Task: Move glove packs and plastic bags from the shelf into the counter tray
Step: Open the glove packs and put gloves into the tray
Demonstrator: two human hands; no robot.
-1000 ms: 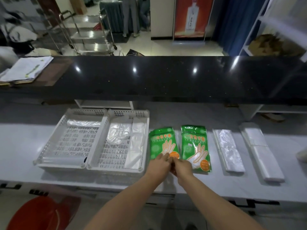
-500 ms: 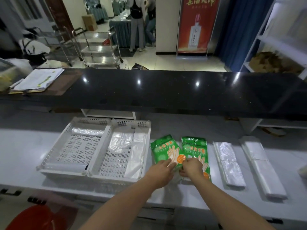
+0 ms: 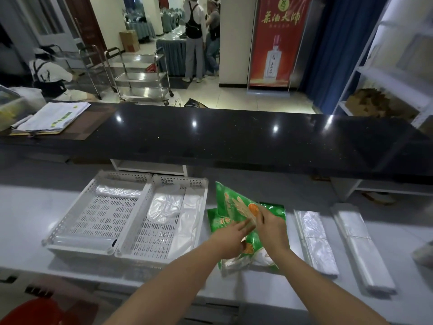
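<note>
Right hand (image 3: 271, 227) pinches one green glove pack (image 3: 230, 200), its long axis slanting up and leftward from the grip. Left hand (image 3: 230, 238), fingers straight, grasping nothing, sits just left of it.

The black counter (image 3: 234, 141) overhangs the desk's (image 3: 35, 219) far edge and limits headroom there. Toward the left edge the desk is bare, as is a strip along the near edge before both trays. The left tray (image 3: 124, 176) has open floor between a roll (image 3: 82, 241) at its near wall and a bag (image 3: 117, 191) at its far wall. In the right tray (image 3: 180, 181) only the near-left floor is free; clear bags (image 3: 187, 221) cover the rest. The left hand (image 3: 228, 238), the right hand (image 3: 271, 228) and the lifted glove pack (image 3: 230, 202) crowd the middle. Bare lanes flank the two bag stacks (image 3: 316, 240) toward the right edge.
</note>
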